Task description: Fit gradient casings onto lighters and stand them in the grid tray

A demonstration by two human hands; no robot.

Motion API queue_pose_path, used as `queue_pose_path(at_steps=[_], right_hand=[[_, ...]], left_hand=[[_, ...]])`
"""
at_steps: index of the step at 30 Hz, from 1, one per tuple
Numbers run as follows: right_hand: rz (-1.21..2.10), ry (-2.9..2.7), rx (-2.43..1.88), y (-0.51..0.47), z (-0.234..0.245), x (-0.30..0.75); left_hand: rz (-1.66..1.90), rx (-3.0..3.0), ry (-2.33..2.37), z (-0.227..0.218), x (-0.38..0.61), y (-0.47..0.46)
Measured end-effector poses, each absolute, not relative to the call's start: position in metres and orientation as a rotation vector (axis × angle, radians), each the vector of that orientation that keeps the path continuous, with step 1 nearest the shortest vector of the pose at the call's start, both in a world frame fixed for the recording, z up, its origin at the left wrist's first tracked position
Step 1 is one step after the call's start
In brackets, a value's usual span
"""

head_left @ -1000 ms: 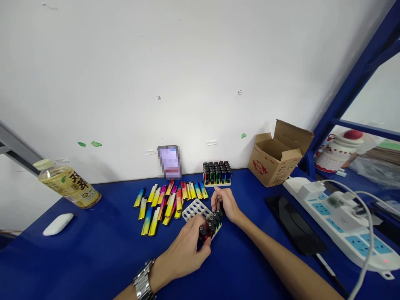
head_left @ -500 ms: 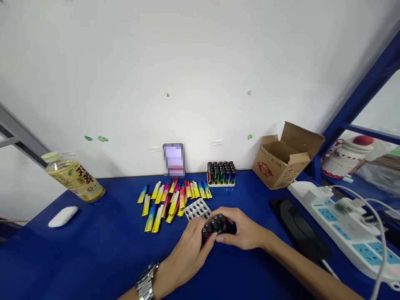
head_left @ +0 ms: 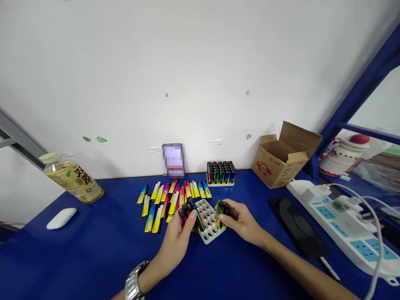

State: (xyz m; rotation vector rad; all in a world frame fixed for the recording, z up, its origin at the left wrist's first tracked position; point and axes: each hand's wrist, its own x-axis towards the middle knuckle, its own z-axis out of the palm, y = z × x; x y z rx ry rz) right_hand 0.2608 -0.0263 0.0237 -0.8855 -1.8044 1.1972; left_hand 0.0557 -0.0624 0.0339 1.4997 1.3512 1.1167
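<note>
Head view shows a blue surface [head_left: 93, 254], with a yellow-labelled bottle [head_left: 76, 179] and a small white case [head_left: 61, 218] at the far left. Next to the right lies a loose group of shiny coloured sticks [head_left: 157, 220], and behind them a phone [head_left: 173, 160] with blurred screen leans on the wall. Left hand [head_left: 175, 243], with a metal watch [head_left: 134, 282] on its wrist, has its grip closed around several black-topped tubes [head_left: 197, 214], tilted over the left side of a white tray [head_left: 208, 239] with holes. Behind this tray, near the wall, a second tray [head_left: 221, 185] carries standing rows of similar tubes. Right hand [head_left: 242, 221] pinches at least two tubes between thumb and fingers, almost upright, at the right side of the white tray; I cannot tell if their lower ends sit in holes. Further right are an open cardboard box [head_left: 279, 164], a black phone [head_left: 298, 229] and a white power strip [head_left: 336, 233] with plugs.
</note>
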Motion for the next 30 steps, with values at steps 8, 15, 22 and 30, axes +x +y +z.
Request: queue_pose_path(at_steps=[8, 15, 22, 30], right_hand=[[0.909, -2.209, -0.727, -0.035, 0.029, 0.257], [0.85, -1.845, -0.892, -0.036, 0.028, 0.254], [0.6, -1.982, -1.591, 0.027, 0.031, 0.251], [0.443, -2.145, -1.681, 0.041, 0.033, 0.246]], left_hand=[[0.829, 1.704, 1.34, 0.031, 0.049, -0.062], [0.698, 1.813, 1.319, 0.025, 0.059, -0.069], [0.695, 1.84, 1.289, 0.022, 0.092, -0.074], [0.741, 1.886, 1.523, 0.037, 0.083, -0.052]])
